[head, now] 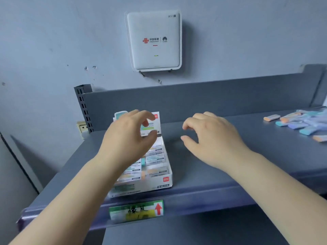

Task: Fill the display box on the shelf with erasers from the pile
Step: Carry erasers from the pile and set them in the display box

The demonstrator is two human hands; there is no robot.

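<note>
A white display box (169, 174) stands near the front left of the grey shelf (221, 177), its lid flap upright at the back. Several wrapped erasers (155, 159) lie in rows inside it. My left hand (129, 138) hovers over the box, its fingers loosely curled and holding nothing; it hides part of the box. To the right of the box my right hand (210, 138) hangs above the bare shelf, fingers loosely bent and empty. The pile of erasers (299, 122), with orange, teal and purple ends, lies at the far right of the shelf.
A raised grey back panel (194, 101) closes the shelf behind. A white router (154, 40) hangs on the wall above. A green and yellow price label (136, 210) with a red arrow sits on the shelf's front edge. A wall socket (82, 128) is at the left.
</note>
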